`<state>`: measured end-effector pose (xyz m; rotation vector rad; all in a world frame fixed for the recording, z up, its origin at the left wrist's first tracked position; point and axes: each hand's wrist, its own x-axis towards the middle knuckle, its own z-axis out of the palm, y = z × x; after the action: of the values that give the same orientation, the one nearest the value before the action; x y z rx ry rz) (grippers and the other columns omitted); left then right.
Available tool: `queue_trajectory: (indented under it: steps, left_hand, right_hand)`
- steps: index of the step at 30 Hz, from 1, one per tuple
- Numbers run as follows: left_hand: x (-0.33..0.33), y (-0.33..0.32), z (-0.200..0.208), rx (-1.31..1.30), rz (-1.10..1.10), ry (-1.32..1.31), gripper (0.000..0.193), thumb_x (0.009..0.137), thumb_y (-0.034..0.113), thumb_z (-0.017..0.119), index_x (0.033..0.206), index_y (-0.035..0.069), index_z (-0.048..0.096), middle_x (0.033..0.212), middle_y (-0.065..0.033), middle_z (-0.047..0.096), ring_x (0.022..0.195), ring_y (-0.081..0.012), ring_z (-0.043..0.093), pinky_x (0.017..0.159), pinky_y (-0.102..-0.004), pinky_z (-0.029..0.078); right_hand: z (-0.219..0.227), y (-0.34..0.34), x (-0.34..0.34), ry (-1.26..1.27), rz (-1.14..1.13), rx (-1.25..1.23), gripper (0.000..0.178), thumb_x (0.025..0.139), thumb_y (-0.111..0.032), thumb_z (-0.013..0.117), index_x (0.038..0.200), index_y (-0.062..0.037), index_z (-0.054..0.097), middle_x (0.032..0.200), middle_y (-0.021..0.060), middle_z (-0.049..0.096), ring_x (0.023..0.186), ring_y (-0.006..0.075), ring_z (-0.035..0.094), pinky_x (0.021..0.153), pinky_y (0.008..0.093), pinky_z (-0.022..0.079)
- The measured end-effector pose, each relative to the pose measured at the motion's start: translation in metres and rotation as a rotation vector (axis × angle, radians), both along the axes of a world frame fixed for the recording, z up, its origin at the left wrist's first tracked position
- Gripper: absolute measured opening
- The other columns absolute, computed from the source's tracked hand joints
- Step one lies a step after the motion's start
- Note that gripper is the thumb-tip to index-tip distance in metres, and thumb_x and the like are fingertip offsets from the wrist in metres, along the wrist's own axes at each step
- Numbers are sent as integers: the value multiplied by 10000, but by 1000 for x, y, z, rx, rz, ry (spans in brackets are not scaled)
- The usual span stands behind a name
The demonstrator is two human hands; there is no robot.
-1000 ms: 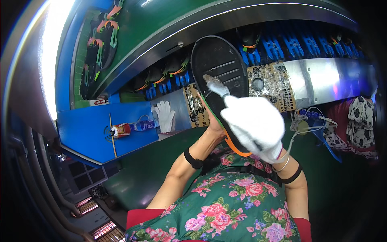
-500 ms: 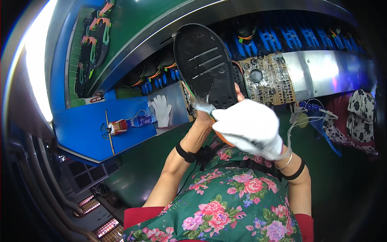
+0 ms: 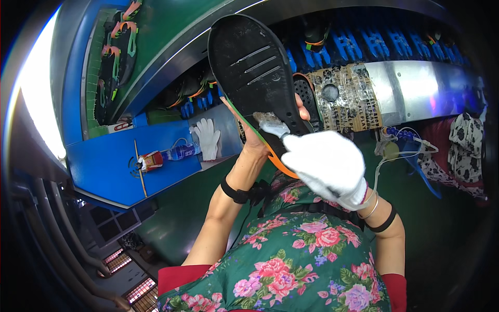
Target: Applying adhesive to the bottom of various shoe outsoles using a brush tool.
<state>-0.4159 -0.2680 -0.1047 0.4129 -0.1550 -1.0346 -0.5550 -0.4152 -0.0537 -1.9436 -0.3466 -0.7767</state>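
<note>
My left hand point(image 3: 253, 141) is bare and wraps around the lower part of a black shoe sole point(image 3: 252, 67), fingers showing on its right side. The sole is tilted up, with slanting grooves, small holes and a green and orange edge. In a white knit glove, my right hand point(image 3: 327, 164) is closed on a brush point(image 3: 273, 125). Its bristles lie against the inner face of the sole, near the left edge. The glove hides most of the brush's handle. Another black perforated sole point(image 3: 302, 96) shows partly behind the held one.
A blue side table point(image 3: 104, 169) at left carries a plastic bottle point(image 3: 182, 152), a red container point(image 3: 152, 161), a thin stick point(image 3: 140, 171) and a white glove point(image 3: 208, 138). Taped cardboard point(image 3: 345, 99) covers part of a metal ledge point(image 3: 410, 91). Blue racks point(image 3: 377, 47) stand behind.
The sole has shifted up and to the left with my left hand. The brush, blurred before, now lies flatter on the sole, and my right hand has moved slightly right.
</note>
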Motion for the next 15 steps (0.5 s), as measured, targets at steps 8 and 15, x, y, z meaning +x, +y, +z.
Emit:
queue_trajectory:
  steps: [8,15]
  left_hand:
    - [13,3,1,-10,37,-137,876,858,669,729,1288,-67,526,1102,-209,664,1169,-363,645,953,-465,609]
    - [16,1,4,-57,69,-144,828,893,621,728,1305,-70,531,1146,-214,649,1176,-363,633,948,-465,606]
  right_hand:
    - [1,-7,-3,91,39,138,320,797,-31,789,1111,-94,790,1113,92,778,949,264,734,778,374,587]
    - [3,-1,-6,122,98,197,348,781,-16,791,1121,-90,790,1082,103,777,930,274,735,771,372,592]
